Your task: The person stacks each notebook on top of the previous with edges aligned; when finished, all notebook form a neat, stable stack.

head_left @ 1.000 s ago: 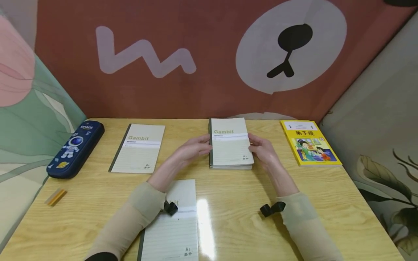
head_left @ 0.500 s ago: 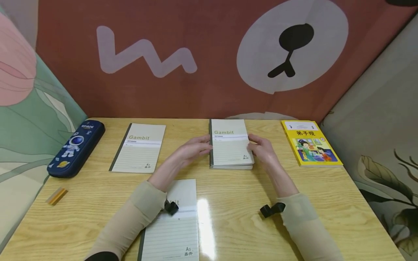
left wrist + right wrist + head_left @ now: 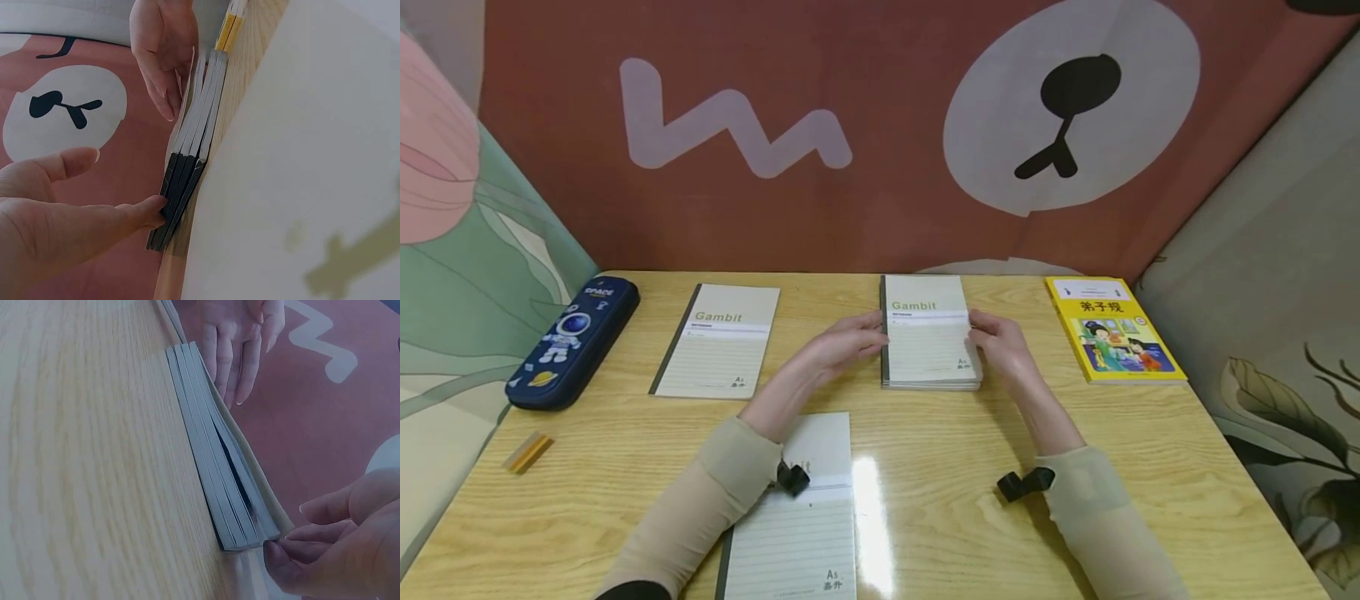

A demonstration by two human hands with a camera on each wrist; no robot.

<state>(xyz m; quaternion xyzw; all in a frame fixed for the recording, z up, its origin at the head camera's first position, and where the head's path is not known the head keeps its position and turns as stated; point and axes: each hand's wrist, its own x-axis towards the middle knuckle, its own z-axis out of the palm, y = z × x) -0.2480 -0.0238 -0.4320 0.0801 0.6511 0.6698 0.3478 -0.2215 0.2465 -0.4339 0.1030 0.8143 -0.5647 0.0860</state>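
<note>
A neat stack of several white Gambit notebooks lies near the back of the table, dark spines facing left. My left hand touches the spines with extended fingertips, its thumb held apart. On the opposite side my right hand has its fingertips against the page edges. In the right wrist view the top notebook bows up slightly, leaving a dark gap below it. Under my left forearm lies another notebook, partly hidden by the sleeve.
To the left is a single Gambit notebook, with a navy astronaut pencil case beyond it. Small striped strips lie near the left table edge. A yellow illustrated book sits at the back right. A patterned wall borders the table.
The top notebook has shifted very slightly toward me and sits more evenly on the stack. Both hands stay in nearly the same place at its sides.
</note>
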